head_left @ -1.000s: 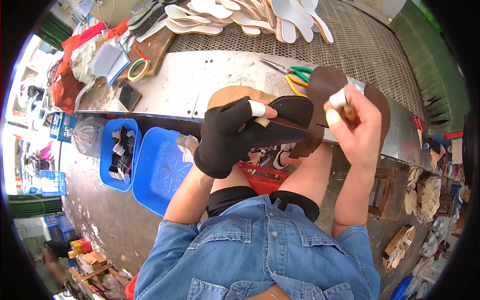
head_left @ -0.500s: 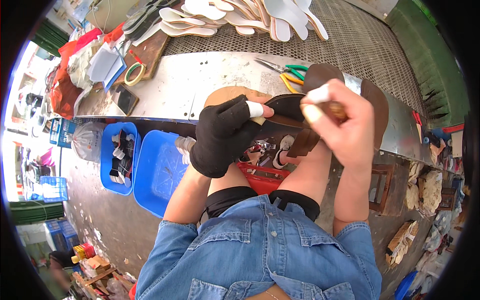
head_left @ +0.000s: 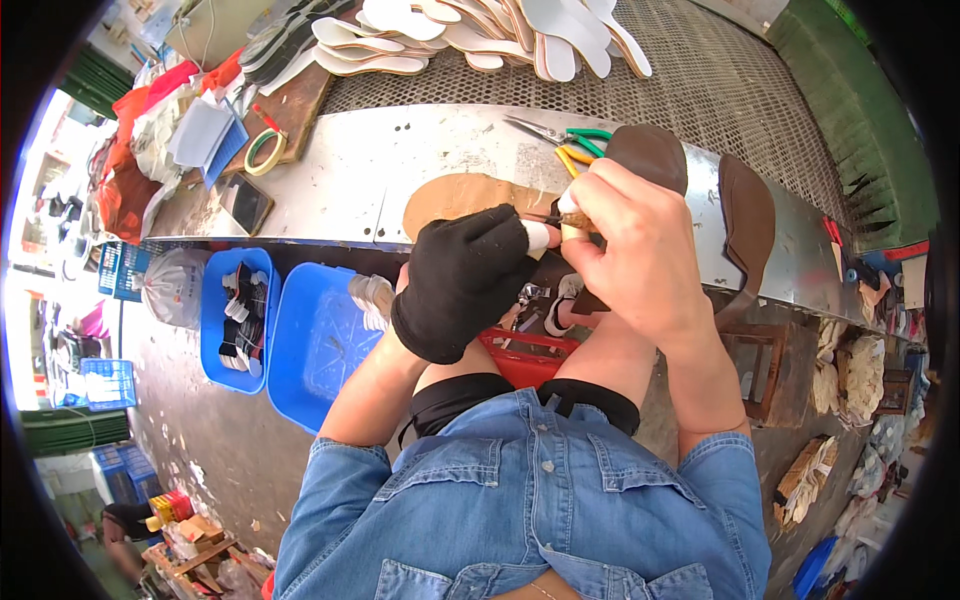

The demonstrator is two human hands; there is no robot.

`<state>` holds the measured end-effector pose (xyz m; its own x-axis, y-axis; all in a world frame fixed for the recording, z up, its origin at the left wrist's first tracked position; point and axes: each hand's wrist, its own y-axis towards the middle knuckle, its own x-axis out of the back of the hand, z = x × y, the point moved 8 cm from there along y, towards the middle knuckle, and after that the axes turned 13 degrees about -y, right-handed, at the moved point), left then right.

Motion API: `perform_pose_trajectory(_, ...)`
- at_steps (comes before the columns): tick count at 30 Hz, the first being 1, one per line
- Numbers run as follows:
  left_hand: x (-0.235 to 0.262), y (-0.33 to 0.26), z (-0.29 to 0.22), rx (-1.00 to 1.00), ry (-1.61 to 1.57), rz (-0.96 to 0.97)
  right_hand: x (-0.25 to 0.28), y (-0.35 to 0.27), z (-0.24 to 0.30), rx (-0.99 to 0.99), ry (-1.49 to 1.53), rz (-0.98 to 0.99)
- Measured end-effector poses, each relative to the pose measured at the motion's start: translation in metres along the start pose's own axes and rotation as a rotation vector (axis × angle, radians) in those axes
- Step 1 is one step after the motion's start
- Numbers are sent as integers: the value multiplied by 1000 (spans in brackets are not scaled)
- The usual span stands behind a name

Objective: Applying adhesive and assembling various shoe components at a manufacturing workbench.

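My left hand (head_left: 462,285), in a black glove with bare, white-wrapped fingertips, is closed on a dark brown leather piece (head_left: 590,298). Most of that piece is hidden behind my hands. My right hand (head_left: 640,245) grips an awl (head_left: 577,222) by its wooden handle. Its thin metal shaft points left, close to my left fingertips; I cannot see whether the tip is in the leather. Behind my left hand, a tan sole-shaped piece (head_left: 455,200) lies on the metal bench (head_left: 350,180). Pliers (head_left: 575,145) with green and yellow handles lie beyond my right hand.
Brown leather pieces (head_left: 748,225) rest on the bench to the right. White insoles (head_left: 480,35) are heaped on the mesh surface at the back. A tape roll (head_left: 265,150) and a dark phone-like slab (head_left: 246,203) lie left. Blue bins (head_left: 322,335) stand below the bench.
My right hand has come left and lower, bringing the awl to my left fingertips. The held leather has dropped mostly out of sight, uncovering more of the tan piece.
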<state>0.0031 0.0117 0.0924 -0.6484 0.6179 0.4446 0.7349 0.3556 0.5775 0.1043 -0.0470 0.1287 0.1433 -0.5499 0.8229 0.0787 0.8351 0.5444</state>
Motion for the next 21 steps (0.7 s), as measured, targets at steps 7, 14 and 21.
perform_pose_trajectory(7,28,-8,15,210,-236,-154,24,-31,-71,-349,360,-34)
perform_pose_trajectory(14,34,-9,28,165,-362,-218,-26,-85,-99,-546,717,204)
perform_pose_trajectory(21,29,-11,43,328,-733,-397,-50,-67,-57,-492,925,62)
